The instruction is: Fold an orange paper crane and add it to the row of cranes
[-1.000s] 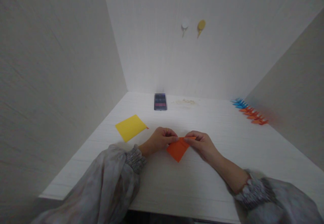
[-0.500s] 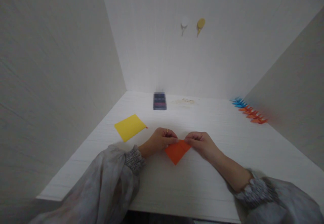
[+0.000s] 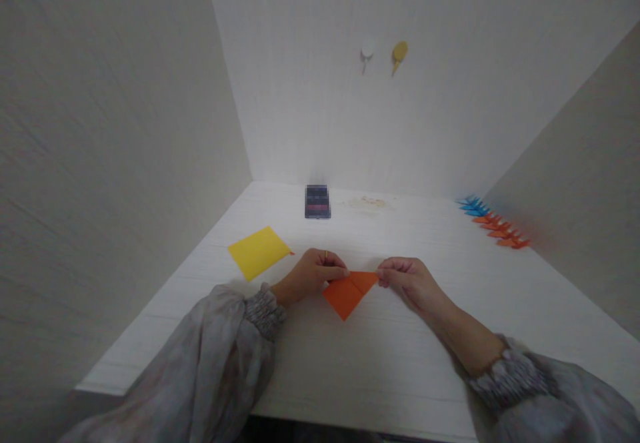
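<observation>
Between my hands is a piece of orange paper (image 3: 347, 295), folded into a kite-like shape with its point toward me and a crease across its right part. My left hand (image 3: 323, 271) pinches its upper left edge between thumb and fingers; a ring shows on one finger. At the paper's right corner, the thumb and fingertips of my right hand (image 3: 405, 275) are closed on it. A yellow sheet of paper (image 3: 259, 252) lies on the table to the left of my left hand, with a tiny orange bit at its right corner.
A dark, blurred phone-like object (image 3: 317, 202) rests near the back wall. Folded blue paper pieces (image 3: 473, 205) and orange paper pieces (image 3: 500, 231) form a row along the right wall. A white hook (image 3: 367, 52) and a yellow hook (image 3: 400, 51) are on the back wall.
My right hand has slid rightward along the paper's top edge to its right corner, uncovering more of that edge. My left hand keeps its pinch. The view has shifted slightly.
</observation>
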Demonstrator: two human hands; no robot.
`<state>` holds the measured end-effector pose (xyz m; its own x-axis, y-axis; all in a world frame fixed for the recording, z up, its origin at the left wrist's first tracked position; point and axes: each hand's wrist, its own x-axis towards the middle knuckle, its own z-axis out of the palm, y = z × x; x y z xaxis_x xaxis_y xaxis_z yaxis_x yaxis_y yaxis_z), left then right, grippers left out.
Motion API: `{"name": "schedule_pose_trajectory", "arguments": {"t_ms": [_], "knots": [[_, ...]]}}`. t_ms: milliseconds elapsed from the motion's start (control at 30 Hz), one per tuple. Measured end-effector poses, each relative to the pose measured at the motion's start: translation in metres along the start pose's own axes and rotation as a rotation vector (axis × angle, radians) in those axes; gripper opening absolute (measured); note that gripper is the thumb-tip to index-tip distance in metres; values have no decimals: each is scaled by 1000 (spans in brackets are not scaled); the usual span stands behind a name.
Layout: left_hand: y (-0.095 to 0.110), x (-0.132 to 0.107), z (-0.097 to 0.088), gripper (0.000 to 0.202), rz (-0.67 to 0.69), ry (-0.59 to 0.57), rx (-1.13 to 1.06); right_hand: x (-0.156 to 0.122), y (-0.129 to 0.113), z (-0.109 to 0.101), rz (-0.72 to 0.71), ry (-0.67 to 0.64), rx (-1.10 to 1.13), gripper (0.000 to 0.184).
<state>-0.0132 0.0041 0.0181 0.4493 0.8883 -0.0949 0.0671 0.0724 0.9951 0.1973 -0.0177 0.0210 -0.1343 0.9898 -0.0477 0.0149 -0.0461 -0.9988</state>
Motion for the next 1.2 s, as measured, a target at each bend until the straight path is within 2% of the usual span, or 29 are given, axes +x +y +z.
{"name": "schedule_pose_trajectory", "arguments": {"t_ms": [200, 367, 433, 533, 633, 767, 900, 967, 1200], "knots": [[-4, 6, -13, 13, 22, 117, -52, 4, -4, -11, -81, 157, -5, 15], [-2, 4, -6, 15, 3, 54, 16, 3, 1, -2, -156, 113, -55, 19], [2, 1, 0, 16, -21, 25, 46, 1, 2, 4, -232, 91, -151, 18], [7, -2, 7, 18, -18, -26, 69, -3, 0, 10, -356, -46, -387, 18], [7, -3, 11, 19, -14, -62, 102, -5, -1, 12, -327, -159, -491, 10], [6, -1, 13, 22, 36, -24, 77, -5, 0, 12, -273, -102, -492, 13], [4, 0, 14, 32, 67, -89, -29, -4, -1, 10, -328, -20, -467, 14], [4, 0, 16, 34, 67, -96, -9, -5, -2, 9, -371, -10, -459, 14], [6, -1, 20, 23, 151, 49, 66, -9, -4, 13, -506, -46, -567, 11]]}}
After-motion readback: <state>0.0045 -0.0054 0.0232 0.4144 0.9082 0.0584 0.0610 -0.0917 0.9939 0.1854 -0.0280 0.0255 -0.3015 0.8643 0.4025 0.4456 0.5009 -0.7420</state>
